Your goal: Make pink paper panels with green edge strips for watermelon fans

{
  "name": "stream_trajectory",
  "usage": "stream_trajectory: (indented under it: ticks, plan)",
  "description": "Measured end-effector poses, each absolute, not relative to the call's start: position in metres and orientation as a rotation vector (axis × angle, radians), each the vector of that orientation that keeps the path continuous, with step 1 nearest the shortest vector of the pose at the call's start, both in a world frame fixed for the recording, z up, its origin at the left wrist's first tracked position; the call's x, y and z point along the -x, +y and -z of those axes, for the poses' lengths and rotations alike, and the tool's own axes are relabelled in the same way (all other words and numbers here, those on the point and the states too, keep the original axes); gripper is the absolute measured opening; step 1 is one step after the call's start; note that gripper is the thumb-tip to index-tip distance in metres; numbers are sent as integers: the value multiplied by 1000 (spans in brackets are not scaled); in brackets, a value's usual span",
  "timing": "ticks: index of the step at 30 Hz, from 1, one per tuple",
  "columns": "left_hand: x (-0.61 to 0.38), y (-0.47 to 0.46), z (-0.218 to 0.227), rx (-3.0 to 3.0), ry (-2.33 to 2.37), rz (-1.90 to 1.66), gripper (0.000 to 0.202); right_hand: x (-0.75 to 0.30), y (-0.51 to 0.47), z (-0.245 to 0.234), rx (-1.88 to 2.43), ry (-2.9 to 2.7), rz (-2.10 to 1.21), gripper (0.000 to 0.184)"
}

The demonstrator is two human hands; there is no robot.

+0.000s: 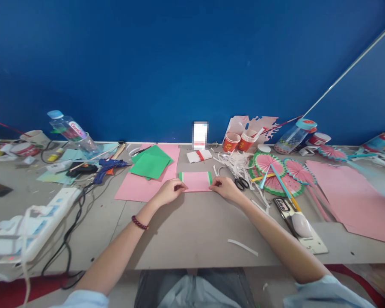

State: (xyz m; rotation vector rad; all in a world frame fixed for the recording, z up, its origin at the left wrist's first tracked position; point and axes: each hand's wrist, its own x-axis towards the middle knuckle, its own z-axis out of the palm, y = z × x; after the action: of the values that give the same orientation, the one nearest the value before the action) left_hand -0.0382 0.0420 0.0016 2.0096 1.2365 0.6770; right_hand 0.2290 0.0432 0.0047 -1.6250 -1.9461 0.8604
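Note:
A small pink paper sheet (196, 181) with green and white strips along its left and right ends lies on the grey table (192, 231). My left hand (169, 191) pinches its near left corner, fingers curled. My right hand (223, 187) pinches the near right corner the same way. Both hands rest on the table with the sheet stretched between them. A dark bead bracelet (139, 223) circles my left wrist.
Green sheets (150, 164) lie on a large pink sheet (147, 179) at the left, beside a blue glue gun (111, 166) and a power strip (48, 218). Black scissors (241, 183), watermelon paper fans (276, 173), red paper cups (240, 141), a phone (287, 207) and more pink paper (356, 201) sit at the right.

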Motion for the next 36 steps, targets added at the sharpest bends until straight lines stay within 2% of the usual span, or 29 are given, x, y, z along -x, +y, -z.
stream_trajectory:
  ticks: [9, 19, 36]
  plan:
    - [37, 44, 3, -2051, 1182, -696, 23, -230, 45, 2, 1620, -1944, -861, 15]
    - [38, 38, -8, -1887, 1182, -666, 20, -228, 38, 4, 1614, -1952, -795, 14]
    - [38, 39, -6, -1933, 1205, -673, 20, -227, 35, 4, 1587, -1982, -750, 13]
